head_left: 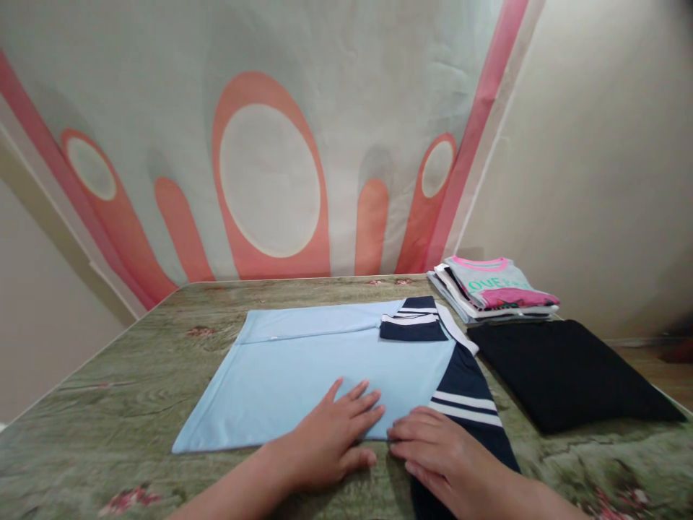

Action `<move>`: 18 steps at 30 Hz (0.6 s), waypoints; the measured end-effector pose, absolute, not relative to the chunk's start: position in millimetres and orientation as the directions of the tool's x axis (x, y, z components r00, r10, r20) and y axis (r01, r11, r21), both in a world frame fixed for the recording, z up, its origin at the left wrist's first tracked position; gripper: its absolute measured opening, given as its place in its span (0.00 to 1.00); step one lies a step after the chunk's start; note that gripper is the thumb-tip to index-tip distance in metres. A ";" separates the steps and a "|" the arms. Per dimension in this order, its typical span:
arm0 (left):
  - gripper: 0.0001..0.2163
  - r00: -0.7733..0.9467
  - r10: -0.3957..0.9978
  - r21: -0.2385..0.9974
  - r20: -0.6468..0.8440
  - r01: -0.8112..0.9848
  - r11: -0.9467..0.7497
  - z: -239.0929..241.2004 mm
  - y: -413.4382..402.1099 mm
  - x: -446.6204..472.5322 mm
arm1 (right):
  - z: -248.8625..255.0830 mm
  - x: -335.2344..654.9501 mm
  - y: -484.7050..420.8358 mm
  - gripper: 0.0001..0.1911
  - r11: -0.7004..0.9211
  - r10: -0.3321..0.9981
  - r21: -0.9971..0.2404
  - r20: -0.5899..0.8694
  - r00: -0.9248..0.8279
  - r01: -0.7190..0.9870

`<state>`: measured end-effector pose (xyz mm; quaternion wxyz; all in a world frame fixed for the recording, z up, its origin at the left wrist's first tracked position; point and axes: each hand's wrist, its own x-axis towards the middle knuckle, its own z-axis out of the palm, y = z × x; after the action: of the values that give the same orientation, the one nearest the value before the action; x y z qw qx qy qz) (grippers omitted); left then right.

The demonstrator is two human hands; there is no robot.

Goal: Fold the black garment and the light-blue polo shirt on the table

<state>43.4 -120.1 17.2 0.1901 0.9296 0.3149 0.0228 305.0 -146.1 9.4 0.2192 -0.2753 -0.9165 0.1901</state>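
Note:
A light blue shirt [303,383] with navy sleeves lies flat on the table, its white collar [458,328] towards the right. Its far side is folded inward, and that sleeve's navy cuff [413,329] with a white band is doubled back on top. The near sleeve [476,408], with two white stripes, stretches towards me under my right arm. My left hand [343,430] is open, fingers spread over the shirt's near edge. Close beside it, my right hand [433,448] has its fingers together and bent at the near edge beside the sleeve, closed on the fabric; its fingertips are partly hidden.
A black folded garment [568,372] lies right of the shirt. Behind it is a stack of folded clothes [492,289], a grey and pink top uppermost. The table [135,383] has a wood-look, flower-printed cover and meets a patterned wall [346,108] at the back.

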 end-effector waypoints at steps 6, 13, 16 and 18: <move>0.30 0.817 0.572 0.337 -0.073 0.560 -0.757 8.4 -131.0 51.5 | 12.5 304.8 -121.0 0.15 0.752 0.627 -0.501 0.343 -0.699 0.429; 0.31 0.810 0.569 0.407 -0.141 0.571 -0.713 22.6 -135.0 47.0 | -16.3 297.4 -88.3 0.26 0.701 0.695 -0.362 0.149 -0.704 0.615; 0.32 0.844 0.502 0.516 -0.188 0.520 -0.681 35.1 -129.8 37.7 | -19.8 298.2 -89.8 0.27 0.695 0.693 -0.350 0.093 -0.715 0.628; 0.26 0.826 0.538 0.552 -0.169 0.531 -0.643 37.1 -119.4 32.6 | -19.2 299.0 -90.9 0.27 0.691 0.693 -0.355 0.076 -0.717 0.630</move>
<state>32.6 -119.4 37.1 0.3029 0.9062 0.2950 0.0054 299.0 -90.9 -19.2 0.1024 -0.3619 -0.9137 0.1537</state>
